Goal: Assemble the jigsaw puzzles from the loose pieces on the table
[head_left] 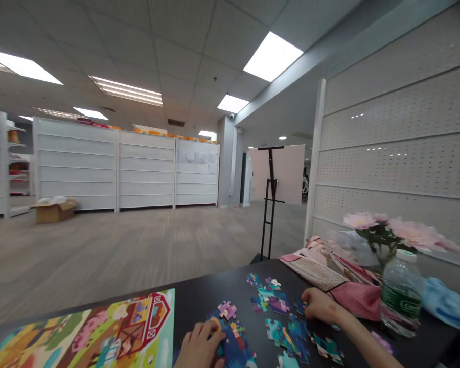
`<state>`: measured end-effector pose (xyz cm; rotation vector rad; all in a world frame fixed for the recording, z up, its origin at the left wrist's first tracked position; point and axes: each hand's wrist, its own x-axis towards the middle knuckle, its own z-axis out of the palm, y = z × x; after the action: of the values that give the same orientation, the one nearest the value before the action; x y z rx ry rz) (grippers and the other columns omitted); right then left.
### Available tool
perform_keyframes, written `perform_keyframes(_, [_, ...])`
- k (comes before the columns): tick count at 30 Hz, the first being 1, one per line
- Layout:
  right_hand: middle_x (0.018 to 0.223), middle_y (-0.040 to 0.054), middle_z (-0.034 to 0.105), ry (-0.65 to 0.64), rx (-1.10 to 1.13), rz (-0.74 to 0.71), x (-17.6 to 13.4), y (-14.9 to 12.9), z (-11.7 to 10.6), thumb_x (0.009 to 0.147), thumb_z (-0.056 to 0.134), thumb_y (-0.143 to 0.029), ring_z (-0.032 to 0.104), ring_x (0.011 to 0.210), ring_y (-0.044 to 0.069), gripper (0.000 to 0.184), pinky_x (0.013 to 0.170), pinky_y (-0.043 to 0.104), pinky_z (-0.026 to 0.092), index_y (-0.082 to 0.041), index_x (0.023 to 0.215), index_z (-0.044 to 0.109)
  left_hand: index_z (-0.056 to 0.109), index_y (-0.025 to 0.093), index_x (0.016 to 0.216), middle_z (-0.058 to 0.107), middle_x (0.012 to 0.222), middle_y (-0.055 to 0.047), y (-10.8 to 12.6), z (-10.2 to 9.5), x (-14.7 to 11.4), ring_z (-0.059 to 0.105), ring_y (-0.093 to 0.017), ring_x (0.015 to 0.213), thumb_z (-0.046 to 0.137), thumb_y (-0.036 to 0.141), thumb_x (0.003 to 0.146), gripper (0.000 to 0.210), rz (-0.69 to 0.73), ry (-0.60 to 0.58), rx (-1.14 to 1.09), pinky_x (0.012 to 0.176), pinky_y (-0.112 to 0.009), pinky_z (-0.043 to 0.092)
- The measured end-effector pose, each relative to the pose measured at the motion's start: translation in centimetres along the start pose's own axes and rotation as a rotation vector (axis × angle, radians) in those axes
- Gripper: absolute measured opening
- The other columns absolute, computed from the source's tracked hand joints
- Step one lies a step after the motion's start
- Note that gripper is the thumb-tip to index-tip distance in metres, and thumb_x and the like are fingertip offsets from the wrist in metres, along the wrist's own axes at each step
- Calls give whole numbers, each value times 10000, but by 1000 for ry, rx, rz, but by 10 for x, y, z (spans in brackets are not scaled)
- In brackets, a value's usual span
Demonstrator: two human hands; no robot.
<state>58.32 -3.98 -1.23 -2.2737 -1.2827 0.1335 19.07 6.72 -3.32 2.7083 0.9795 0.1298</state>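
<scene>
My left hand (pixel 201 343) rests at the edge of a joined, dark blue section of jigsaw puzzle (pixel 235 347), its fingers bent but apart, touching the pieces. A purple puzzle piece (pixel 227 309) sits at the top of that section. To the right, the fingers of my right hand (pixel 319 305) are pinched on a small dark blue puzzle piece (pixel 300 306), partly hidden by the fingertips. Between the hands lie a teal and purple cluster of pieces (pixel 268 299) and a blue cluster (pixel 289 335). More pieces (pixel 327 347) lie below my right wrist.
A colourful farm picture board (pixel 130 329) covers the table's left side. On the right stand a water bottle (pixel 402 294), pink flowers (pixel 406 230) and a pink fabric bag (pixel 352 286). Beyond the black table (pixel 210 289) are an easel (pixel 270 204) and white shelving (pixel 145 171).
</scene>
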Motion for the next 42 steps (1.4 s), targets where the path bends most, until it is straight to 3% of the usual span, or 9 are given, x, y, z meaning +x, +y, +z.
perform_keyframes(6, [580,-36,617,59,151,-22,-6,-37,-6,578,606,-237,602,609,178,98,555,247,386,-221,664,562,603,303,1317,557,1407,-71,0,1,-4,492,-340,1271,561,240,791,532,31,19,2,959,-484,438])
perform_keyframes(10, [596,-48,636,-71,283,-93,-28,-89,42,711,576,-345,590,532,149,240,503,226,392,-212,903,631,603,298,1315,557,1397,-74,1,1,-6,497,-330,1261,561,244,799,520,50,39,6,954,-465,443])
perform_keyframes(13, [569,-40,628,-124,308,-113,-42,-119,80,674,636,-305,603,563,146,142,524,217,393,-195,764,629,602,300,1315,557,1399,-82,1,-1,-7,493,-323,1268,559,254,797,522,37,40,11,952,-456,441])
perform_keyframes(17, [564,-28,615,-96,243,-109,-50,-130,96,653,670,-280,593,585,156,108,538,231,362,-196,666,603,597,313,1327,549,1416,-68,1,-5,-8,488,-318,1275,559,272,800,530,35,16,-19,955,-445,437])
perform_keyframes(23, [784,36,682,-37,115,-148,-53,-131,86,653,703,-312,633,788,225,140,686,282,422,-200,686,626,597,295,1330,544,1418,-79,5,-4,-9,484,-309,1284,537,246,805,531,25,26,21,971,-442,429])
perform_keyframes(26, [915,38,699,-33,123,-219,-60,-127,68,777,618,-327,640,896,221,135,801,295,449,-218,827,678,594,310,1341,543,1430,-76,5,-3,-7,489,-303,1290,547,248,807,540,13,14,39,969,-428,438])
perform_keyframes(30, [1096,64,712,-123,85,-304,-91,-97,40,853,586,-367,631,1071,261,240,959,354,452,-253,1006,730,605,328,1329,554,1427,-67,2,-1,-3,494,-307,1296,572,244,797,540,-2,-9,52,958,-416,452])
perform_keyframes(34, [1470,71,546,-189,-75,-293,-122,-59,29,892,569,-548,438,1364,365,497,1118,528,323,-360,1351,607,616,325,1316,563,1418,-67,-1,4,-5,501,-309,1285,565,233,799,528,13,32,30,961,-429,445])
perform_keyframes(42, [1238,90,694,-12,-128,-371,-91,-43,11,966,489,-459,578,1171,307,345,1014,467,402,-288,1143,732,619,315,1307,560,1413,-74,3,-2,-11,507,-290,1281,556,229,812,507,33,59,-5,971,-420,443])
